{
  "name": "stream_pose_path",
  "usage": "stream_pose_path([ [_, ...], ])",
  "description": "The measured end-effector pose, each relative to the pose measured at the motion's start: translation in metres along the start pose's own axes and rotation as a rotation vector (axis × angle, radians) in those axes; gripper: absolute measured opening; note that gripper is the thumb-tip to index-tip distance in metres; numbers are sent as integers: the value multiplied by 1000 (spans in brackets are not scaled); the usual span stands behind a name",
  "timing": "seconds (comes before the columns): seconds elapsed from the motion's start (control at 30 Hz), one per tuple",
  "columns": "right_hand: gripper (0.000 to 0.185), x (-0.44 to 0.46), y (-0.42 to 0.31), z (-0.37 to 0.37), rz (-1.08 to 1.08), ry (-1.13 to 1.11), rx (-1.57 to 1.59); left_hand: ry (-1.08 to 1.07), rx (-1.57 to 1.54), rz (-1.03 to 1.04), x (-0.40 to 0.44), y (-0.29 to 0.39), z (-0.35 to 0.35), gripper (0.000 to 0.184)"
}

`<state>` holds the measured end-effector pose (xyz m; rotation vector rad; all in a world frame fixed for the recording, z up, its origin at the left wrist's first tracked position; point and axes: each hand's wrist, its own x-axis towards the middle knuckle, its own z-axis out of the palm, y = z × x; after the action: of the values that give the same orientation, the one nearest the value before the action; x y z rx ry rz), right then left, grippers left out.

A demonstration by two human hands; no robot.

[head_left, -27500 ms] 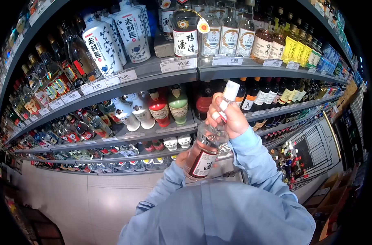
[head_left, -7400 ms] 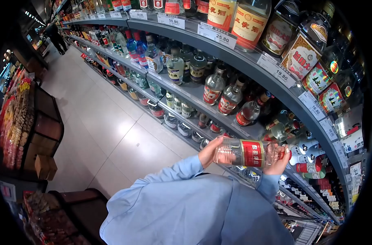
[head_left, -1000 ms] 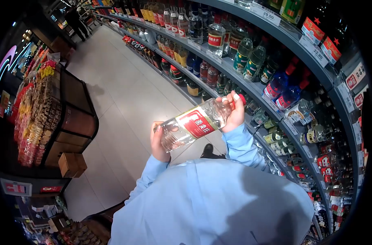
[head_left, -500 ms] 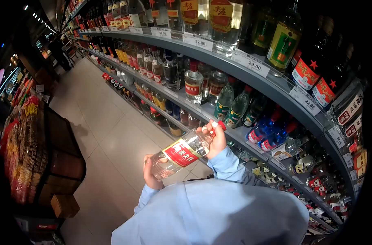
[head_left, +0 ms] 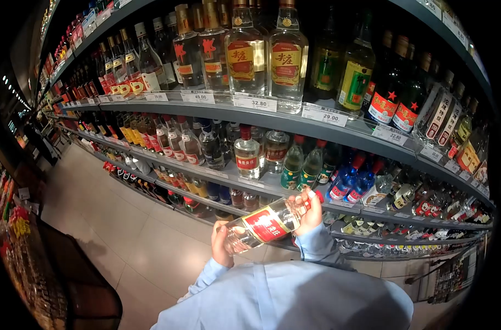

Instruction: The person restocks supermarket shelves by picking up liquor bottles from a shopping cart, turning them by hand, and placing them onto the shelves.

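Observation:
A clear glass liquor bottle (head_left: 265,224) with a red and gold label and a red cap lies tilted between my two hands, in front of my body. My left hand (head_left: 222,248) is closed around its base end. Around its neck, just below the cap, the fingers of my right hand (head_left: 309,213) are wrapped. The label faces up towards me. Beyond it on the middle shelf stands a similar red-capped bottle (head_left: 247,154), beside green-labelled bottles (head_left: 302,168).
Curved grey shelving (head_left: 206,111) packed with bottles runs across the view, with price tags (head_left: 255,103) on its edges. At left, a display stand (head_left: 69,264) holds colourful packets. A pale tiled floor (head_left: 124,234) lies between. Farther down the aisle stands a dark figure of a person.
The view has tilted up and swung right, so more of the upper shelves shows. Both hands keep hold of the bottle, which stays tilted in front of me.

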<state>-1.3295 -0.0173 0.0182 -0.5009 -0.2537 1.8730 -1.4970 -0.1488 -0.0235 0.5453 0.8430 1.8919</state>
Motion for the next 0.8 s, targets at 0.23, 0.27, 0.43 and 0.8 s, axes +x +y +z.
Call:
stream_pose_path([
  [0.23,26,-26,51,35,-82,-87,-26,-95,-38,-43,11,47,-50,29],
  [0.27,26,-32,57,39,-109,-39,-52,-111,-57,-59,12,52,-54,29],
  [0.43,26,-48,91,35,-204,-10,-2,-141,-3,-104,16,64,-89,25],
  [0.8,23,-76,126,38,-250,398,-241,-186,-64,-415,20,65,-128,22],
])
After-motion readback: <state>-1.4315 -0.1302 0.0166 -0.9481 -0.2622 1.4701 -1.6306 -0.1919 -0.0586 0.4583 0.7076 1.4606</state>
